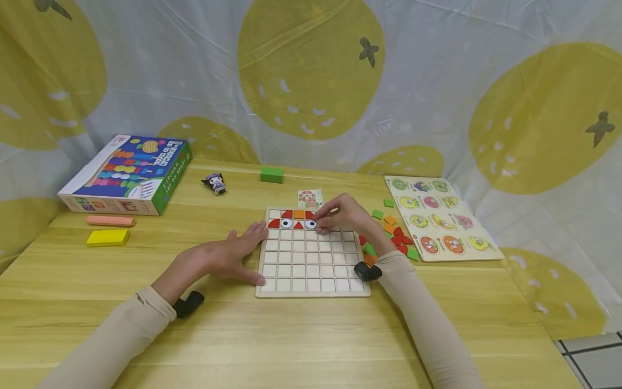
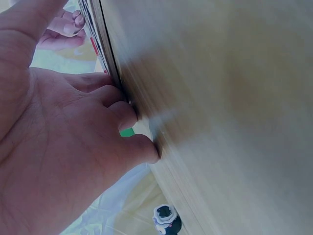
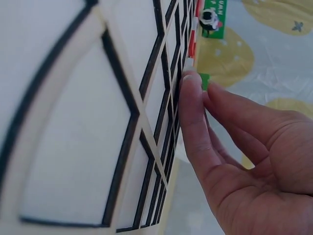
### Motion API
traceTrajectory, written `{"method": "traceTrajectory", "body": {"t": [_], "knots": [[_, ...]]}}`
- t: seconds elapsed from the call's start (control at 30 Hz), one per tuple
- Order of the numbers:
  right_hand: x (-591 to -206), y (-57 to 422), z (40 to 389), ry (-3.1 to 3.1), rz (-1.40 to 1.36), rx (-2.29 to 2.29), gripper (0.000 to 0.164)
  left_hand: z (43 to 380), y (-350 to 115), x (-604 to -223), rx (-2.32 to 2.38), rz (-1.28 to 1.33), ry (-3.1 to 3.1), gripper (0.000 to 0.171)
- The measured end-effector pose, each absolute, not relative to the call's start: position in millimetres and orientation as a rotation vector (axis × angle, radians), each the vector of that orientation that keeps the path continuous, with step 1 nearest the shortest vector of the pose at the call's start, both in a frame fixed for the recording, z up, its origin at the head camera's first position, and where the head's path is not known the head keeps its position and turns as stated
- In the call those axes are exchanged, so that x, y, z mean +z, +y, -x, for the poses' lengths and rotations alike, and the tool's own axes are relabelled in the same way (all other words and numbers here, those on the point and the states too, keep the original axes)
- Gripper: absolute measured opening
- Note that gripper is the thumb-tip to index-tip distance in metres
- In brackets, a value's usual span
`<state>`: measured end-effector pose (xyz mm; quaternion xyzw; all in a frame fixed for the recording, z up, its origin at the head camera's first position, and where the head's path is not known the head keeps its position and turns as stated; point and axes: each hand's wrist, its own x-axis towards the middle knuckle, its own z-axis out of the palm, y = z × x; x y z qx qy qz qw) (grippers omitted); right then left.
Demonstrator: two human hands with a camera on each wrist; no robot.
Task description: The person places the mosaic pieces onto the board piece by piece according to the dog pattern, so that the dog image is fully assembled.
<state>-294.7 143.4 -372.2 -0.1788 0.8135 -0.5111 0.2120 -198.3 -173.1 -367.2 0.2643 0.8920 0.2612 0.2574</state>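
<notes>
A pale wooden grid board lies on the table, with red tiles, an orange tile and two eye tiles in its far rows. My left hand rests spread along the board's left edge, thumb at the near corner; in the left wrist view its fingertips reach the table. Over the far rows, my right hand brings thumb and index finger close together beside the right eye tile. The right wrist view shows its thumb against the board; I cannot tell whether a tile is between the fingertips.
Loose red, green and orange tiles lie right of the board, before a fruit puzzle board. Behind are a small picture card and green block. A figurine, toy box, yellow block and orange stick lie left.
</notes>
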Motion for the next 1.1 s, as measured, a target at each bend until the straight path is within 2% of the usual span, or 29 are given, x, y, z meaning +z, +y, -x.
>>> {"method": "traceTrajectory", "body": {"t": [0.4,0.73,1.1], "knots": [[-365,155,295,2.366,0.55,-1.301,0.022,198,-174,-368,0.716,-0.718,2.416,0.117],[-358,206,309,2.535,0.612,-1.127,0.023,197,-173,-367,0.713,-0.703,2.419,0.117],[-365,246,302,2.51,0.597,-1.044,0.021,198,-173,-366,0.708,-0.706,2.416,0.116]]}}
